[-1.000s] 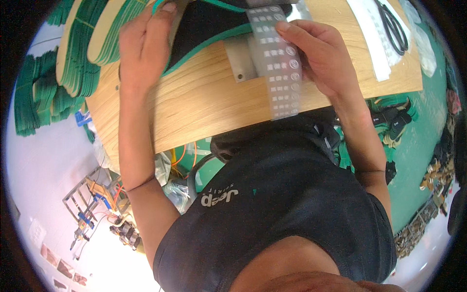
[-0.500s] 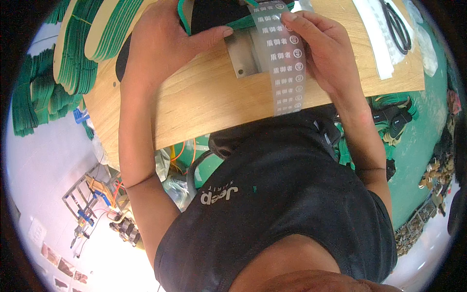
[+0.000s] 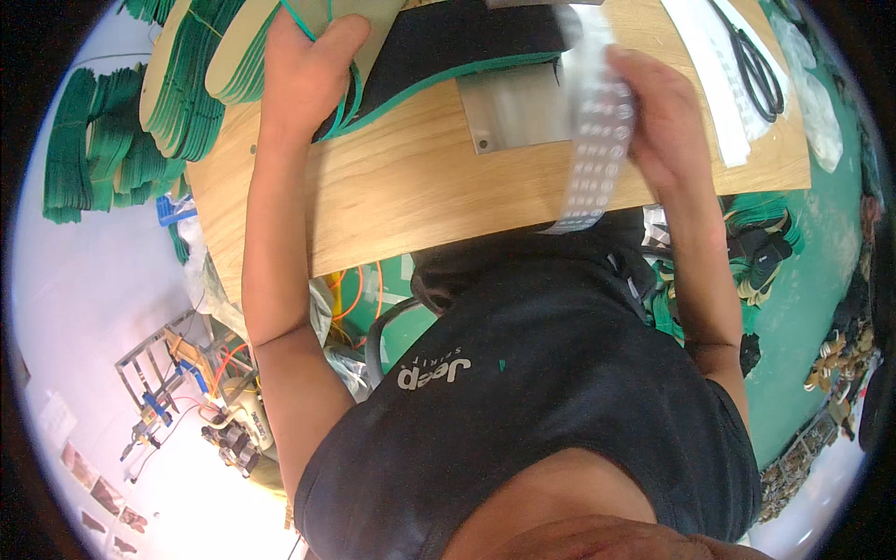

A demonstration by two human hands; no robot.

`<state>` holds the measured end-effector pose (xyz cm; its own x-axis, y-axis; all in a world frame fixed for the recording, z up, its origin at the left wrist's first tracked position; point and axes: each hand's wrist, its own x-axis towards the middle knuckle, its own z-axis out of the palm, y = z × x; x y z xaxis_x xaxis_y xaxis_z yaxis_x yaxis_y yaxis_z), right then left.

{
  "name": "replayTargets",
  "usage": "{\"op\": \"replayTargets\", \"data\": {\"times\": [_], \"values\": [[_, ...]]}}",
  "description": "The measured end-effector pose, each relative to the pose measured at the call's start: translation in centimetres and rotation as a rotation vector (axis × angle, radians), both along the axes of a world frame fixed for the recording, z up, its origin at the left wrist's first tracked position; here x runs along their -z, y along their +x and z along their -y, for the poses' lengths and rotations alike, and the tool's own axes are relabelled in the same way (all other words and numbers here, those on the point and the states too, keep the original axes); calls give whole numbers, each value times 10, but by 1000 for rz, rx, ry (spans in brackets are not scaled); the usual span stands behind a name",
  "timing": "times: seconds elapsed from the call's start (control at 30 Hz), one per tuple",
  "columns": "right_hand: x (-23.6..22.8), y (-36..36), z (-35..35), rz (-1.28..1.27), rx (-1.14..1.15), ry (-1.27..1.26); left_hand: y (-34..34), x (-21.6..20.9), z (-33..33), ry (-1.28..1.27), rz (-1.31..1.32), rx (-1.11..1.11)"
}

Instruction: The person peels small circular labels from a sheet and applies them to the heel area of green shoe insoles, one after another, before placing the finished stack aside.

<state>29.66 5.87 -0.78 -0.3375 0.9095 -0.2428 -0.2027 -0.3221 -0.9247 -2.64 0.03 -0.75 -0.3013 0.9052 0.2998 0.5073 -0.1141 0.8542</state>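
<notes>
My left hand (image 3: 315, 70) is closed on a green-edged insole (image 3: 375, 37) with a beige face, its thumb laid over the top. Beside it a black insole (image 3: 448, 56) with a green edge lies on the table, reaching toward a metal plate (image 3: 513, 117). My right hand (image 3: 667, 117) pinches a translucent strip of printed labels (image 3: 597, 140), which hangs past the table's near edge. Motion smears the strip and the right fingertips.
Stacked insoles (image 3: 191, 79) in green and beige stand at the left of the wooden table (image 3: 411, 187). At the right lie white sheets (image 3: 714, 84) with black-handled scissors (image 3: 749, 70) on them. A clear plastic bag (image 3: 821, 121) hangs beyond the right edge.
My left hand has shifted up, uncovering more of the black insole. My right hand has moved right with the label strip, away from the insole.
</notes>
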Motion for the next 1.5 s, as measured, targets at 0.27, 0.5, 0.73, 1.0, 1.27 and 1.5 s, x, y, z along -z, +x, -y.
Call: {"op": "replayTargets", "data": {"times": [0.27, 0.5, 0.73, 1.0, 1.27, 1.5], "values": [[4, -17, 1, 124, -227, 71, 23, -10, 2, -86, 53, -18], [7, -11, -2, 109, -279, 74, 53, -25, 8, -53, 9, -48], [8, -19, -4, 220, -204, 42, 43, -21, 12, -68, -27, 48], [7, -20, 1, 262, -198, 103, 58, -32, 7, -166, -278, 121], [-6, -26, 2, 144, -57, -146, 65, -25, 4, -72, -312, 200], [-5, -20, 1, 225, -191, -9, 87, -45, 12, -156, -433, 63]]}}
